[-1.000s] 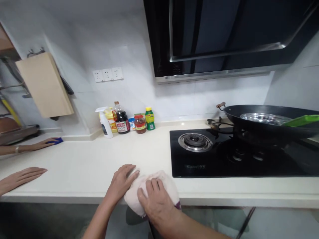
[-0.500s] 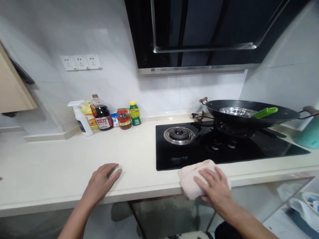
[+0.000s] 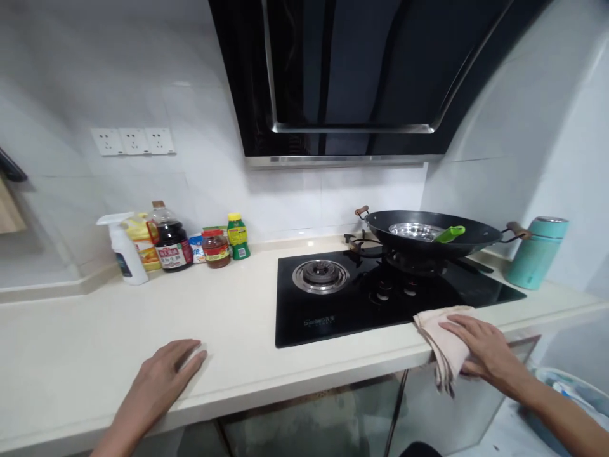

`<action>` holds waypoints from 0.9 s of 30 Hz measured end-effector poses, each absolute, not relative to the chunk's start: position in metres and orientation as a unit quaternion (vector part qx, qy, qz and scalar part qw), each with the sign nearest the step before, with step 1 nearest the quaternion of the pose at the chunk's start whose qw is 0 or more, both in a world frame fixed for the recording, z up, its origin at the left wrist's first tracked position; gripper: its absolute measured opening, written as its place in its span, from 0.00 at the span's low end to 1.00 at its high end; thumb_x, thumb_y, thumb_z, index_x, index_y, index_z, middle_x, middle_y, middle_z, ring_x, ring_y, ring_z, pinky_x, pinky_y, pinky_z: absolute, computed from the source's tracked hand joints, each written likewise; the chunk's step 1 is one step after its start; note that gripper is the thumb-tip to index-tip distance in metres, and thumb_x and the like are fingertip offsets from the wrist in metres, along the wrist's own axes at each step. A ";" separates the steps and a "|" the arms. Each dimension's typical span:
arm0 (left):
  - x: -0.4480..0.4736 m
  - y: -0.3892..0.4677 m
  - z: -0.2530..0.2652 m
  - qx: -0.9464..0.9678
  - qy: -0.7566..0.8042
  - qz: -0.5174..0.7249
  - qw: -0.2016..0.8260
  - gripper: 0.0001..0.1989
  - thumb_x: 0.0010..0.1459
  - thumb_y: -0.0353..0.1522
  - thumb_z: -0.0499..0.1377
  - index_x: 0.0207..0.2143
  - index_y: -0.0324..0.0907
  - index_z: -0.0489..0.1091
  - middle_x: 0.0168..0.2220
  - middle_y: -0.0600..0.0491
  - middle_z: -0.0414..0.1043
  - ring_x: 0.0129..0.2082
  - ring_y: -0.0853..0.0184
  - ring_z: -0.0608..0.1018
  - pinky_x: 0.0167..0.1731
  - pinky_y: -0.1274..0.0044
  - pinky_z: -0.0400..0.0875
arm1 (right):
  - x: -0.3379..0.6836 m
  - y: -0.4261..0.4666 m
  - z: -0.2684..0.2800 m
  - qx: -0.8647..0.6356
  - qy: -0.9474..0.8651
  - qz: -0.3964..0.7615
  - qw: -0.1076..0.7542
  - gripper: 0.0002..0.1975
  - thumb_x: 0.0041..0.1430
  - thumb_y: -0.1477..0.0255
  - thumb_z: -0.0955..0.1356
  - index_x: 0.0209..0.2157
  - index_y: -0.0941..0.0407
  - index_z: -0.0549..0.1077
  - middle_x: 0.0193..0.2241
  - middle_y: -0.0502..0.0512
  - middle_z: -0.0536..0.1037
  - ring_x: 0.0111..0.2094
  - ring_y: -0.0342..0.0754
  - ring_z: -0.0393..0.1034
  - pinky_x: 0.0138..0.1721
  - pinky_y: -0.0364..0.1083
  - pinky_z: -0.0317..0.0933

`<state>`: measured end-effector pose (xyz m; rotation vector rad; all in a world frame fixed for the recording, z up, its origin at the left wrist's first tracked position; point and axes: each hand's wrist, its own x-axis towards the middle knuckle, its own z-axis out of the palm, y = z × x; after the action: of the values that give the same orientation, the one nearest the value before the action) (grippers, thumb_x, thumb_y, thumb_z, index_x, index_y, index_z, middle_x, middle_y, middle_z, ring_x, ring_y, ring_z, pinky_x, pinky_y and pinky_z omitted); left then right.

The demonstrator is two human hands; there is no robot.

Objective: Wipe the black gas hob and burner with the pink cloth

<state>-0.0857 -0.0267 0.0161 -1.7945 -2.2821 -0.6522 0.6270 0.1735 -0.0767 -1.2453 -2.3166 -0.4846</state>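
My right hand (image 3: 486,349) presses a folded pale pink cloth (image 3: 445,336) on the counter's front edge, its fingers on top and the thumb underneath. Part of the cloth droops over the edge, and its upper corner meets the front rim of the black gas stove (image 3: 328,330). On the left, my left hand (image 3: 164,377) rests on the cream countertop (image 3: 228,317) with fingers loosely stretched and nothing in them.
A black wok (image 3: 476,238) holds a steel strainer-like bowl (image 3: 413,231) and a green-handled utensil (image 3: 450,234). Right of it stands a turquoise flask (image 3: 537,254). A spray bottle (image 3: 126,251), a dark sauce bottle (image 3: 170,241) and a red-lidded jar (image 3: 216,249) line the wall. The range hood (image 3: 352,76) hangs above.
My right hand has slid the cloth rightward along the counter edge, and more of the cloth now hangs down. My left hand stays resting on the counter. The view has shifted right.
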 end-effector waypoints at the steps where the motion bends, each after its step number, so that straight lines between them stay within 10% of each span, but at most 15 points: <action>1: -0.085 -0.026 0.016 -0.600 -0.766 -0.217 0.082 0.28 0.60 0.53 0.51 0.46 0.44 0.78 0.52 0.48 0.79 0.54 0.52 0.78 0.55 0.63 0.71 | 0.632 0.178 -0.075 -0.454 -0.848 -0.154 0.225 0.28 0.55 0.62 0.69 0.59 0.48 0.71 0.59 0.63 0.71 0.58 0.62 0.64 0.54 0.58 0.56; 11: -0.084 -0.028 0.013 -0.605 -0.750 -0.248 0.100 0.23 0.60 0.51 0.52 0.43 0.48 0.79 0.49 0.49 0.81 0.51 0.54 0.79 0.54 0.64 0.71 | 0.517 0.157 -0.036 -0.500 -0.812 -0.108 0.281 0.22 0.68 0.55 0.59 0.52 0.50 0.73 0.54 0.61 0.74 0.55 0.59 0.67 0.53 0.59 0.60; 27: -0.067 -0.037 0.019 -0.596 -0.748 -0.274 0.096 0.21 0.61 0.48 0.52 0.44 0.45 0.77 0.48 0.48 0.80 0.51 0.55 0.79 0.54 0.64 0.70 | 0.267 0.101 0.046 -0.295 -0.949 0.078 0.074 0.32 0.68 0.56 0.59 0.68 0.55 0.57 0.69 0.67 0.55 0.70 0.61 0.44 0.67 0.65 0.36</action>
<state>-0.0673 -0.0369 0.0189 -1.7673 -2.2178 -0.8128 0.2668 0.1011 0.0460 -0.8866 -2.8495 0.2332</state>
